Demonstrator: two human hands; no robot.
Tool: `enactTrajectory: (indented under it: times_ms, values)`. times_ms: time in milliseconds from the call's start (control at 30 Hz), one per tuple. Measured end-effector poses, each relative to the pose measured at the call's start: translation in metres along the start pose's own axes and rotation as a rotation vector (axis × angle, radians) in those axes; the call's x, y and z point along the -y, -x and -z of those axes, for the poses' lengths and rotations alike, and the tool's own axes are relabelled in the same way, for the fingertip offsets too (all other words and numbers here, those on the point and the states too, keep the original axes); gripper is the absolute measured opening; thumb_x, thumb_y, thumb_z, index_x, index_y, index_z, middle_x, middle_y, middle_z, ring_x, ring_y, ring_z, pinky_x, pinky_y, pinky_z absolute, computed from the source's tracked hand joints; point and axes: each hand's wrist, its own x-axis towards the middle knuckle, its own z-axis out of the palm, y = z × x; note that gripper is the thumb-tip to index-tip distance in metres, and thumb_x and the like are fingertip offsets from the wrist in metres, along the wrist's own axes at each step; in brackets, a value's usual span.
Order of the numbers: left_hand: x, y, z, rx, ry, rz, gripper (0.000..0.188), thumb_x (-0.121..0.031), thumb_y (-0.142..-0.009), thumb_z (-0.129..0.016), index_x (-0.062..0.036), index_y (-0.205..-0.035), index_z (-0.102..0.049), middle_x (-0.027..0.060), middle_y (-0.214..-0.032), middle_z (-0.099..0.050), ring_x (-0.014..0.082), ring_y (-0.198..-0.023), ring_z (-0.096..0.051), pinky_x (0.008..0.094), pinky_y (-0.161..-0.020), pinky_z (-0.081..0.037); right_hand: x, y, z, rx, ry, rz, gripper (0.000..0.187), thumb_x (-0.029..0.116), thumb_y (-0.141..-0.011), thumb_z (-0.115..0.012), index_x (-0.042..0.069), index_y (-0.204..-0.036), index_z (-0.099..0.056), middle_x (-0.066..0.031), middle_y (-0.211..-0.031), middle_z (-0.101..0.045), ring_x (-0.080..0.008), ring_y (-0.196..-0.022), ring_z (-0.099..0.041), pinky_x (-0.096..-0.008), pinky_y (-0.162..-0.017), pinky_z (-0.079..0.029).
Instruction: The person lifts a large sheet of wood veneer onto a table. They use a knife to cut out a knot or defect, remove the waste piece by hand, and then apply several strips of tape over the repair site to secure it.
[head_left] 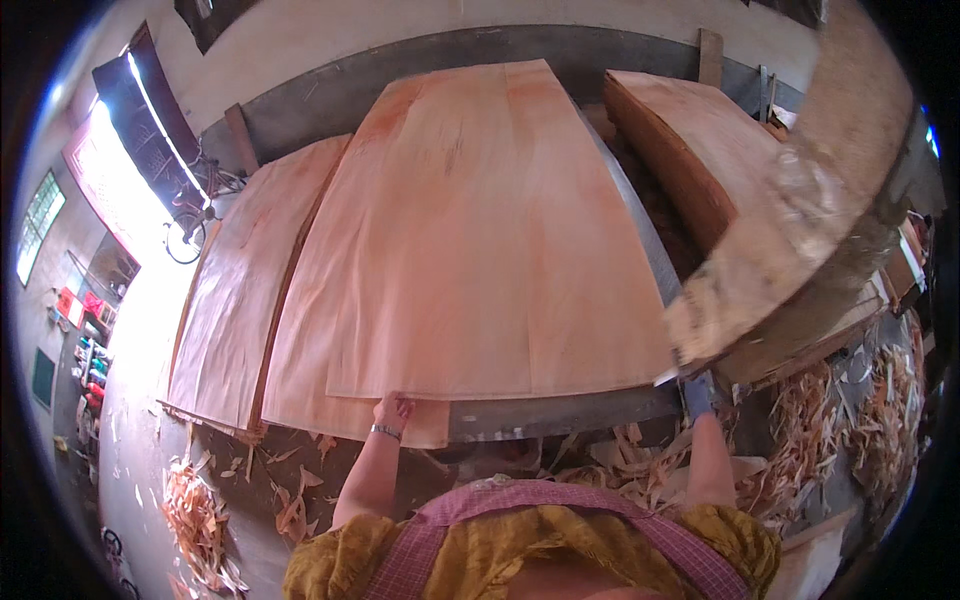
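A broad, pale orange-brown wood veneer sheet [470, 230] lies in front of me, its near edge overlapping another sheet. My left hand [393, 410], with a bracelet at the wrist, is closed on the upper sheet's near edge. At the sheet's near right corner is my right hand [698, 398], in a blue-grey glove. Its fingers curl in, but what they hold is hard to make out; a small bright tip shows beside them. A wide, blurred wood strip [780, 220] rises from near this hand toward the upper right; whether the hand touches it I cannot tell.
Veneer stacks stand at the left [250, 280] and right [690, 150]. A grey table edge [560, 415] shows below the sheet. Wood shavings [200, 515] heap on the floor on both sides. A bicycle [185, 230] stands by the bright doorway at the left.
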Motion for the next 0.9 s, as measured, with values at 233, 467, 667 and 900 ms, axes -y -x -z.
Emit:
enactTrajectory:
  times_ms: [233,467,667,900]
  values:
    - [0.105,0.051,-0.028,-0.356,-0.984,-0.686,0.021,-0.018,-0.082,-0.064,-0.0029,-0.095,-0.058,0.0135,-0.088,-0.062,0.0304,-0.081,-0.062,0.0414,-0.069,-0.050,0.049,0.110,0.043,0.017,-0.849,-0.269,0.042,0.040,-0.088,-0.064,0.003,-0.107,-0.059,-0.0235,-0.092,-0.067,-0.0433,-0.084,-0.064,-0.0503,-0.071,-0.051]
    - [0.168,0.143,-0.160,0.308,-2.077,-0.866,0.048,-0.040,-0.084,-0.059,-0.0128,-0.124,-0.062,0.0139,-0.121,-0.064,0.0356,-0.115,-0.057,0.0471,-0.096,-0.044,0.060,0.043,0.072,0.079,-1.048,-0.283,0.042,0.046,-0.089,-0.061,0.005,-0.096,-0.065,-0.0210,-0.089,-0.068,-0.0421,-0.084,-0.064,-0.0490,-0.071,-0.050]
    - [0.156,0.224,-0.209,0.495,-2.049,-0.853,0.047,-0.043,-0.087,-0.056,-0.0181,-0.125,-0.062,0.0127,-0.129,-0.059,0.0342,-0.117,-0.057,0.0487,-0.094,-0.048,0.006,0.016,0.070,0.087,-0.991,-0.236,0.044,0.047,-0.089,-0.061,0.003,-0.093,-0.065,-0.0206,-0.091,-0.069,-0.0392,-0.084,-0.065,-0.0495,-0.074,-0.050]
    - [0.152,0.138,-0.172,0.474,-2.159,-0.790,0.046,-0.044,-0.087,-0.054,-0.0182,-0.124,-0.063,0.0130,-0.131,-0.057,0.0352,-0.118,-0.055,0.0482,-0.098,-0.047,-0.090,0.044,0.049,0.024,-0.973,-0.433,0.038,0.043,-0.086,-0.065,0.007,-0.098,-0.064,-0.0201,-0.090,-0.067,-0.0413,-0.085,-0.064,-0.0495,-0.073,-0.050]
